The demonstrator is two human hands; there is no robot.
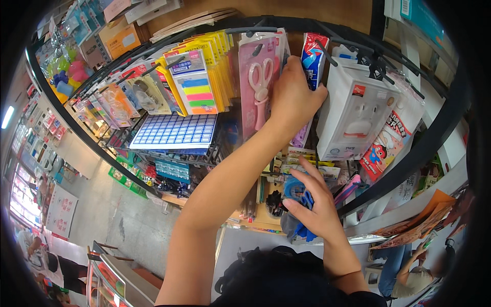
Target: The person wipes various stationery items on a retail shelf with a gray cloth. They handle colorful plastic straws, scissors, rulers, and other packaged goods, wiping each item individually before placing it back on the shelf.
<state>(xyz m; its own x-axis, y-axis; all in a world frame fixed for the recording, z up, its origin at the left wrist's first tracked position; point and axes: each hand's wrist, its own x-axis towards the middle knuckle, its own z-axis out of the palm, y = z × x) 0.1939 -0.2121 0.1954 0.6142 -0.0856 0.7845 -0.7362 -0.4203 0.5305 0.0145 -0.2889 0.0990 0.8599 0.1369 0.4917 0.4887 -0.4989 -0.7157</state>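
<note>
My left hand (297,94) reaches up to the hanging goods, its fingers curled at the left edge of a narrow blue-and-red packet (313,57) and its thumb at the right edge. The fingertips are partly hidden. Just left of it hangs a pink package (248,105) with pale pink scissors (261,84) showing through its front. Lower down, my right hand (318,204) is open, thumb and fingers apart, in front of a blue, round-edged item (296,189) and some blue and grey goods (303,230). Nothing shows in its grasp.
Right of my left hand hang white boxed earphones (355,110) and a red-and-white packet (383,148). Sticky index-tab packs (197,84) and a blue-grid label sheet (174,132) are on the left. A black rack post (409,148) slants past on the right. Other people (414,276) are beyond.
</note>
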